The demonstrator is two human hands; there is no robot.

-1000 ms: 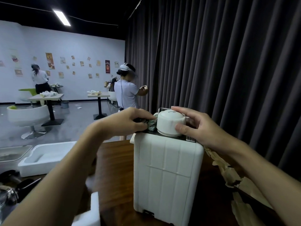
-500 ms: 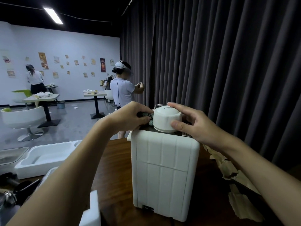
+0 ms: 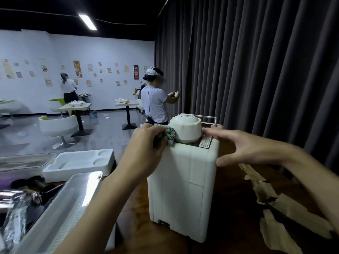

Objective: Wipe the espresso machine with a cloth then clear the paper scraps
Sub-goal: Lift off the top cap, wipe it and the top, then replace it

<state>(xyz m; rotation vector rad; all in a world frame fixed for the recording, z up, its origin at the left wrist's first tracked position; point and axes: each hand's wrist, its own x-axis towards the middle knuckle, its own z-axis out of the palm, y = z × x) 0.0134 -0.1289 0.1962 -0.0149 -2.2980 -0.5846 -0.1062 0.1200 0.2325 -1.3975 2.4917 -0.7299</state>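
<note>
The white espresso machine [image 3: 183, 180] stands on the dark wooden table [image 3: 229, 208], its back to me, with a round white cap [image 3: 186, 128] on top. My left hand [image 3: 145, 151] grips a crumpled green-patterned cloth [image 3: 168, 134] and holds it against the cap's left side at the machine's top left corner. My right hand [image 3: 244, 147] lies with straight fingers along the machine's top right edge, thumb down its side. Torn brown paper scraps [image 3: 278, 202] lie on the table to the right of the machine.
A white foam packing tray [image 3: 78, 163] sits at the left, with a shiny metal tray [image 3: 71, 202] and dark metal parts [image 3: 27, 189] nearer me. Dark curtains hang behind the table. Two people stand among small tables and white chairs farther back.
My right hand has slid off the white cap down to the machine's top right edge. My left hand stays at the cap's left with the cloth. The view has shifted left.
</note>
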